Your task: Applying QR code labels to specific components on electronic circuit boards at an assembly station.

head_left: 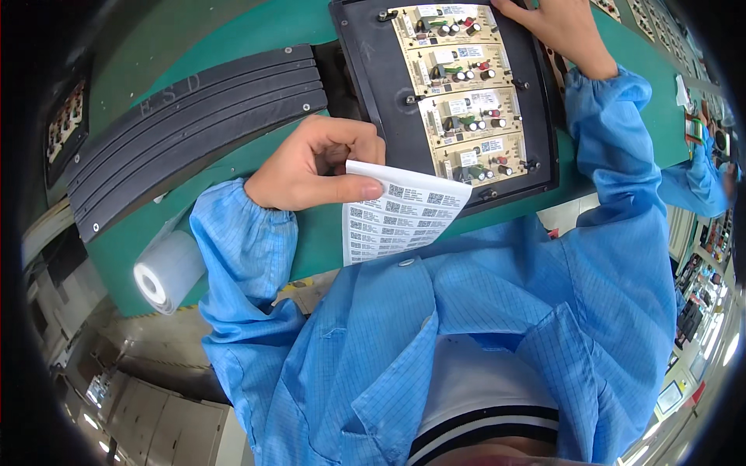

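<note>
The left hand (322, 167) pinched a white label sheet (396, 217), which hung on the near left of four circuit boards (472, 109) rowed near to far in a black tray (381, 85); the right hand (558, 29), far right, had an unclear grip.

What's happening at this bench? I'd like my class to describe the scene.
A person in a blue jacket pinches a sheet of printed labels by its top edge in the left hand. The right hand is at the far end of a black tray; its fingertips run to the picture's edge, so its hold is unclear. Four boards lie in the tray on the green bench. A roll lies at the left.
</note>
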### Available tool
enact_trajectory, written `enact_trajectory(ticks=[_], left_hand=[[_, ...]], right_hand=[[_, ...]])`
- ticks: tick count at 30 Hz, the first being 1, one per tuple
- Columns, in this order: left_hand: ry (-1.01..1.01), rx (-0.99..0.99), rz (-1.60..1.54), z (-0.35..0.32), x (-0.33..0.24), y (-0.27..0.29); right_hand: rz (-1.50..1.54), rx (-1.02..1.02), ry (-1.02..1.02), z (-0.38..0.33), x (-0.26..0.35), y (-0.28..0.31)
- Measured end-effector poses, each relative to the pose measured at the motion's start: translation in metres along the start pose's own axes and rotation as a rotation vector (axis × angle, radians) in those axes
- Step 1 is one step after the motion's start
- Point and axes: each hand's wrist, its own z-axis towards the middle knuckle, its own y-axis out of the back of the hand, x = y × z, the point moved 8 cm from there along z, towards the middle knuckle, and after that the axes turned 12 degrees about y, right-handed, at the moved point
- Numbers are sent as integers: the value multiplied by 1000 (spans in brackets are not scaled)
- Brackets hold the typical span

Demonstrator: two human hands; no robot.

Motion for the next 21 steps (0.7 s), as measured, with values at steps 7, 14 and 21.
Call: enact_trajectory(ticks=[7, 14, 21], left_hand=[[-3, 3, 19, -2, 1, 0], [7, 19, 22, 2, -1, -2], [-29, 5, 12, -3, -2, -2]], right_hand=[[-193, -68, 213, 8, 58, -6], [141, 71, 329, 1, 95, -26], [113, 27, 379, 0, 96, -36]])
